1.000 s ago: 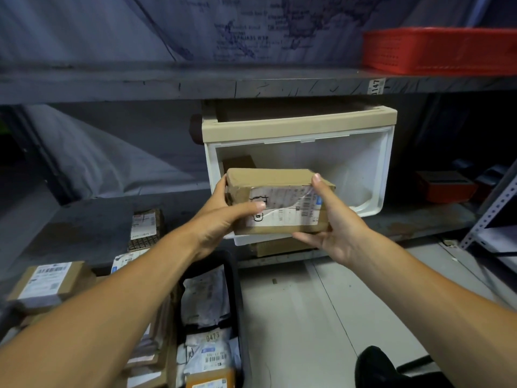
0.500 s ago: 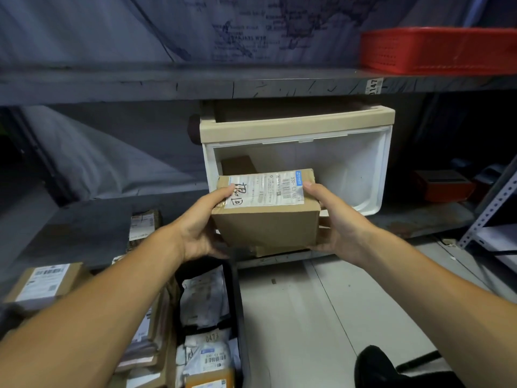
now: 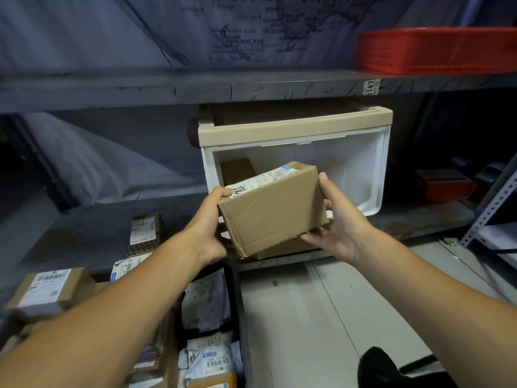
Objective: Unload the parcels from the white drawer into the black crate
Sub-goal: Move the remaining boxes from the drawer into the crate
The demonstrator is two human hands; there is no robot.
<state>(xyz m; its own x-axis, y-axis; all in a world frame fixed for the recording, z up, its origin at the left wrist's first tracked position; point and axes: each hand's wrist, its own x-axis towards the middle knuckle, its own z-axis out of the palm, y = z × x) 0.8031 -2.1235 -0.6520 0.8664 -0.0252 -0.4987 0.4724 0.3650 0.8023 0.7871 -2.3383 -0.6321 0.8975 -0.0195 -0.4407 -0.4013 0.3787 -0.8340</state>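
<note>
Cardboard parcel (image 3: 272,210) held tilted between both hands, in front of the white drawer (image 3: 361,166).

Head view: the left hand (image 3: 208,224) grips the box's left edge, thumb curled over the labelled top; the right hand (image 3: 340,219) cups the right side, fingers wrapped underneath. The box is plain creased brown card with a white printed label. Behind it, the smooth plastic drawer with a beige rim holds another brown parcel (image 3: 237,170). Below left, the black crate (image 3: 237,298) holds crinkled mailer bags.
</note>
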